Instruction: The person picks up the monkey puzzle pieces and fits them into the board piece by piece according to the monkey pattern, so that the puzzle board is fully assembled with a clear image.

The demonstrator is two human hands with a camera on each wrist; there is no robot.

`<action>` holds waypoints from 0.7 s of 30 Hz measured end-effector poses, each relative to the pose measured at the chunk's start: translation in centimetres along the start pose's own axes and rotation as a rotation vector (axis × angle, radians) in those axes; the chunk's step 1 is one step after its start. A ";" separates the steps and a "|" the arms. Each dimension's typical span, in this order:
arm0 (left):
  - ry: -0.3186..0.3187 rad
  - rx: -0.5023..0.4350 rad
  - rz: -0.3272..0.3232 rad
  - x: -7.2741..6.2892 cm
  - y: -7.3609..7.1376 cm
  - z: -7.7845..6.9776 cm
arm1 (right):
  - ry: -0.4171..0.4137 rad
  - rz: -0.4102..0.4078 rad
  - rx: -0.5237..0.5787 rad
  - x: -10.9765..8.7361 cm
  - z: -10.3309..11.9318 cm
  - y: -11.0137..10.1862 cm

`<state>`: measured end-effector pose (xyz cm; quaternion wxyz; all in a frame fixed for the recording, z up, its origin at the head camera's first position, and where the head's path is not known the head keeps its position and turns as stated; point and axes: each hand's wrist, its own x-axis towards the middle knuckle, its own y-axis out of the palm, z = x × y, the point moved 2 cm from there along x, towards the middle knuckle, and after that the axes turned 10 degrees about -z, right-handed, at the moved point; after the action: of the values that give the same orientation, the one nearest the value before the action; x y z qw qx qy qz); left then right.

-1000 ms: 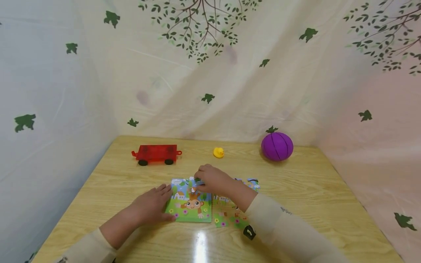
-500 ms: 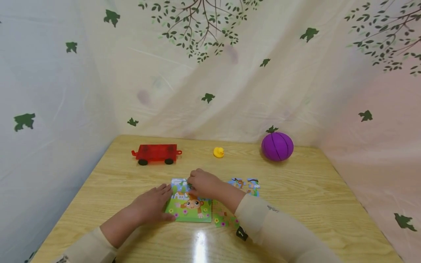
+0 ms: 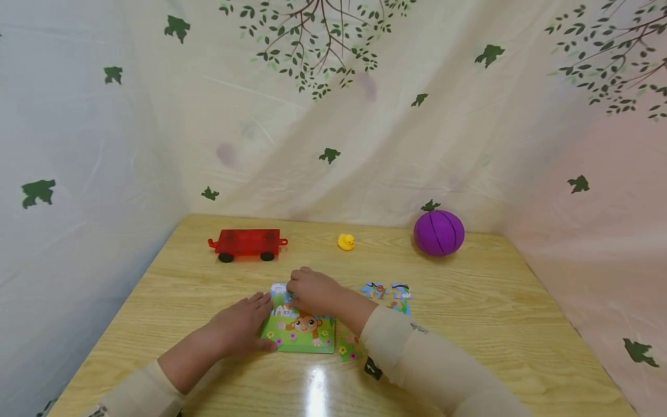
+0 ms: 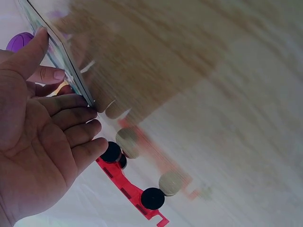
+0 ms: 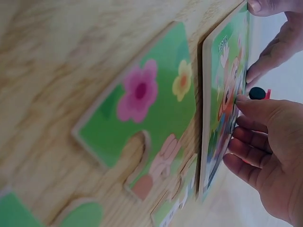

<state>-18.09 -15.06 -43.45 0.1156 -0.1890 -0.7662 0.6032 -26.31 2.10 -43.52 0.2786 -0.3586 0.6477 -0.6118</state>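
Note:
A square puzzle board [image 3: 299, 341] with a monkey picture lies on the table in the head view. My left hand [image 3: 237, 327] rests against its left side, thumb near the lower corner and fingers stretched along the edge. In the left wrist view the left fingers [image 4: 71, 125] lie fairly straight beside the board's edge. My right hand [image 3: 315, 292] is over the board's upper part, its thumb and fingers pinching a puzzle piece that is mostly hidden. The right wrist view shows that thumb [image 5: 258, 109] right at the board's picture, fingers curled below it.
Loose puzzle pieces [image 3: 401, 291] lie right of the board, partly under the right forearm; a flowered green piece [image 5: 165, 104] is nearest the right wrist camera. Behind stand a red toy wagon [image 3: 247, 243], a yellow rubber duck [image 3: 345, 242] and a purple ball [image 3: 439, 233].
My right hand has moved left across the upper part of the board, uncovering more loose pieces at upper right. The left hand has stayed in place.

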 end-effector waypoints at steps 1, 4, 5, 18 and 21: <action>0.002 -0.002 -0.001 0.0 0.0 0.0 | 0.001 0.001 0.000 0.1 0.1 0.0; 0.006 -0.012 -0.007 -0.1 -0.1 0.0 | 0.003 0.004 0.004 0.4 0.2 0.2; 0.007 -0.017 -0.010 -0.1 -0.1 -0.1 | 0.001 0.004 0.003 0.4 0.3 0.3; 0.044 -0.008 -0.052 0.1 0.3 0.0 | 0.004 0.005 0.003 0.8 0.4 0.8; 0.064 0.016 -0.056 0.2 0.4 0.1 | 0.006 0.023 0.028 0.6 0.2 0.7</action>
<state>-18.22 -14.97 -43.81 0.1583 -0.1859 -0.7623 0.5994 -26.57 1.47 -44.24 0.2884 -0.3455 0.6440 -0.6186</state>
